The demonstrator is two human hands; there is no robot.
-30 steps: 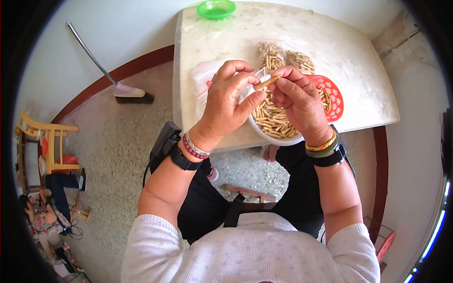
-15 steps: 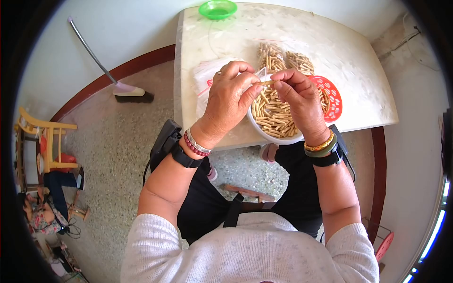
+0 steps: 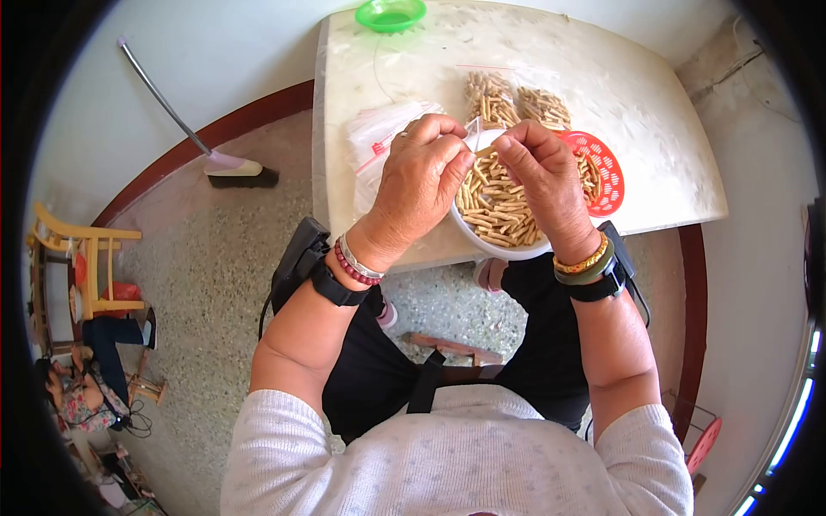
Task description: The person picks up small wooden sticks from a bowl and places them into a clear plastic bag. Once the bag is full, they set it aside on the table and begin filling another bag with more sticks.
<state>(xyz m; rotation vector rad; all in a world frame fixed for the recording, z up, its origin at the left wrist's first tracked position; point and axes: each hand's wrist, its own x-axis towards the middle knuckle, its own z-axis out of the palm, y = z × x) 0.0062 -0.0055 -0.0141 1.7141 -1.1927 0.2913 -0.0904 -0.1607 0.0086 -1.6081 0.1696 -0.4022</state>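
Above a white bowl (image 3: 527,252) of tan stick-like pieces (image 3: 499,211), my left hand (image 3: 422,168) pinches the edge of a small clear plastic bag (image 3: 473,135). My right hand (image 3: 546,176) is close beside it, thumb and forefinger pressed together on a tan stick (image 3: 485,152) at the bag's mouth. Most of the bag is hidden behind my fingers. Behind the bowl lie two clear bags filled with sticks (image 3: 492,99) (image 3: 544,109). A red perforated basket (image 3: 613,176) with more sticks stands to the right. Flat empty plastic bags (image 3: 366,155) lie left of the bowl.
A green dish (image 3: 391,15) sits at the far left corner of the table (image 3: 619,95). A broom (image 3: 241,172) leans against the wall on the left. Beyond a wooden chair (image 3: 112,267), another person (image 3: 90,400) is at the lower left. My legs are under the table.
My right thumb and fingertips have shifted slightly up and to the left, toward the bag. My left hand has barely moved. The whole view has shifted a little.
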